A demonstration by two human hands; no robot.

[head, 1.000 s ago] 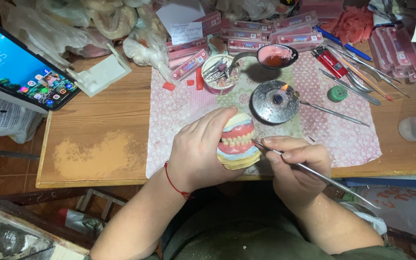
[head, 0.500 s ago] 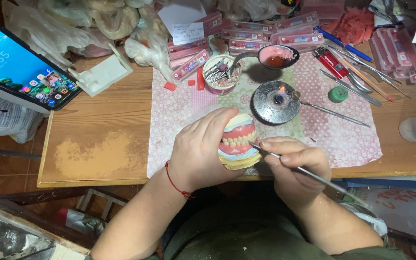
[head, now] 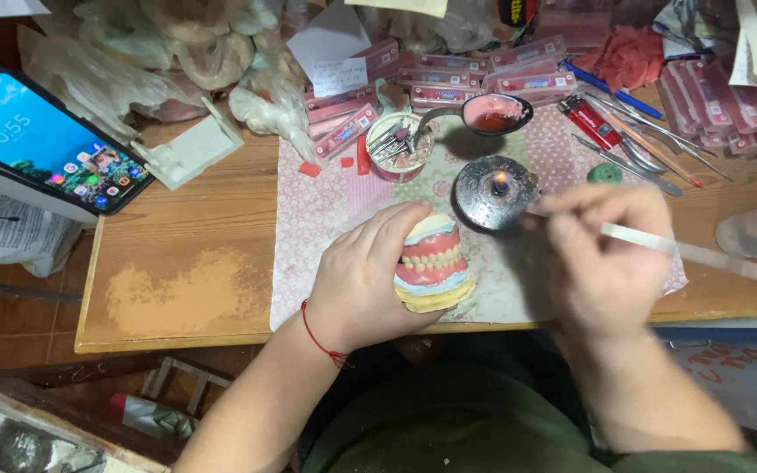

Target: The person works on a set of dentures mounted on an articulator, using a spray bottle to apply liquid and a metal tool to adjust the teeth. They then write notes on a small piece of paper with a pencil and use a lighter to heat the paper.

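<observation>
On the bench [head: 186, 254], near edge: one denture model [head: 433, 263], gripped in my left hand [head: 365, 276]; one metal instrument [head: 685, 252], pinched in my blurred right hand [head: 606, 254]; one lit burner [head: 494, 191] beyond; one phone [head: 41, 140] far left.

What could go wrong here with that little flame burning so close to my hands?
The right hand holds a metal tool by the lit burner; a finger could get scorched. Paper and plastic bags crowd the wooden table, so a tipped flame might spread.
</observation>
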